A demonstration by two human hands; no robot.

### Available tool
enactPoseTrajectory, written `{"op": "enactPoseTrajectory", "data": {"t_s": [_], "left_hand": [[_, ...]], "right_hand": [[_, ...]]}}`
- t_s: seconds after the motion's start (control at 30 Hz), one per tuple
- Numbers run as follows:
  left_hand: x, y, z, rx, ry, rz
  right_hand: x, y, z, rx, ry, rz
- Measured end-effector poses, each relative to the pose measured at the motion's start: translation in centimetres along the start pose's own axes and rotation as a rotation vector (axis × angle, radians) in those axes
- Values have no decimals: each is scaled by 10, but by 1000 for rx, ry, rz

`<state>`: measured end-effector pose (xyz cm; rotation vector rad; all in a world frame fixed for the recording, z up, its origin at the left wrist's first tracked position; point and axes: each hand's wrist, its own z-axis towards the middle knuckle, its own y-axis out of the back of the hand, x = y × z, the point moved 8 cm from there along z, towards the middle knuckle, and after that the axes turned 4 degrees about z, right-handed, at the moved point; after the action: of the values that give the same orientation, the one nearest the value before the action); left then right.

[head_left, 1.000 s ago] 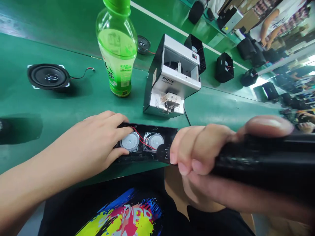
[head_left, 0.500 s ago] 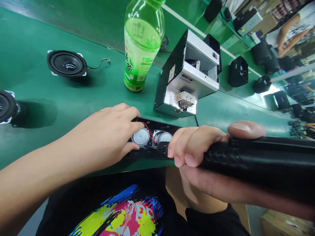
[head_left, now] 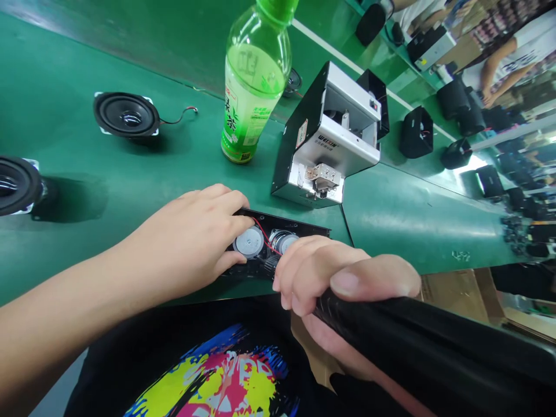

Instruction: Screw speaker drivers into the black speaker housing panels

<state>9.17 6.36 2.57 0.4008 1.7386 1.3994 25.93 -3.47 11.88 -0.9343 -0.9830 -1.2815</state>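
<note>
My left hand (head_left: 197, 234) grips the left end of a black speaker panel (head_left: 310, 225) lying on the green bench. Two small speaker drivers sit in it, backs up: a left driver (head_left: 249, 241) beside my fingertips, and a right driver (head_left: 283, 240) partly behind my other hand. A red wire (head_left: 262, 228) runs between them. Wrapped round a black electric screwdriver (head_left: 417, 341) is my right hand (head_left: 330, 266), thumb on top of its body. The screwdriver slants down toward the panel between the drivers; its tip is hard to make out.
Behind the panel stand a green tea bottle (head_left: 252, 95) and a silver-black WEIXIN machine (head_left: 328, 136). Loose speakers lie at left, one (head_left: 127, 114) with a wire and another (head_left: 15, 185) at the edge. Black speaker boxes (head_left: 416, 132) line the bench; a person (head_left: 499, 63) works beyond.
My right hand has moved left and the screwdriver has swung, its rear end now lower and its nose closer to the left driver. The left hand keeps its hold. The view shifts slightly.
</note>
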Motion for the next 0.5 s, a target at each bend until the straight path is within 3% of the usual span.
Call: {"op": "enactPoseTrajectory", "data": {"t_s": [0.3, 0.4, 0.5], "left_hand": [[-4, -1, -5, -62, -47, 32], [-1, -1, -6, -81, -58, 12], [4, 0, -7, -92, -65, -16]], "right_hand": [[0, -11, -8, -171, 137, -46], [6, -11, 1, -75, 82, -79], [17, 7, 14, 16, 8, -161]]}}
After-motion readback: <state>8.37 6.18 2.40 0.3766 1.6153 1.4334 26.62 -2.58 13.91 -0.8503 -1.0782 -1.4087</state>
